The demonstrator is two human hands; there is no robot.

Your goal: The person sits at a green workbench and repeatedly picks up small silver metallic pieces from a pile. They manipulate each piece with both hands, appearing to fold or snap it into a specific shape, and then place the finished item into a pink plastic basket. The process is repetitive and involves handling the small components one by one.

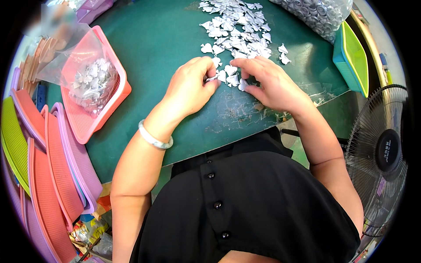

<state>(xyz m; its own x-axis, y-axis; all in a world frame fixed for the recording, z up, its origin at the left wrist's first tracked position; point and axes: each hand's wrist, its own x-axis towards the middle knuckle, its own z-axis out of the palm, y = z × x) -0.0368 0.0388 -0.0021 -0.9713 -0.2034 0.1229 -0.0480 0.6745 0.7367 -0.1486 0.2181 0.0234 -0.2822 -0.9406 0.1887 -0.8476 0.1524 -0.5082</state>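
Note:
Both hands are over the front of a pile of small flat silver spade-shaped charms (241, 33) with little loops. My left hand (189, 87) is closed, thumb against fingers, on a few of these charms (211, 79), seen nearly edge-on. Opposite it, my right hand (276, 84) curls with its index finger lifted apart. A single charm (242, 85) is at its thumb tip, gripped against a fingertip that is partly hidden. Between the hands several loose charms (230, 75) lie on the green table mat (149, 48).
At left, a pink basket (124, 90) holds a clear bag of silver pieces (94, 85). Stacked baskets (48, 175) stand beside the table. A bag of metal rings (318, 17) and a green-and-blue basket (351, 57) are at far right, above a fan (381, 151).

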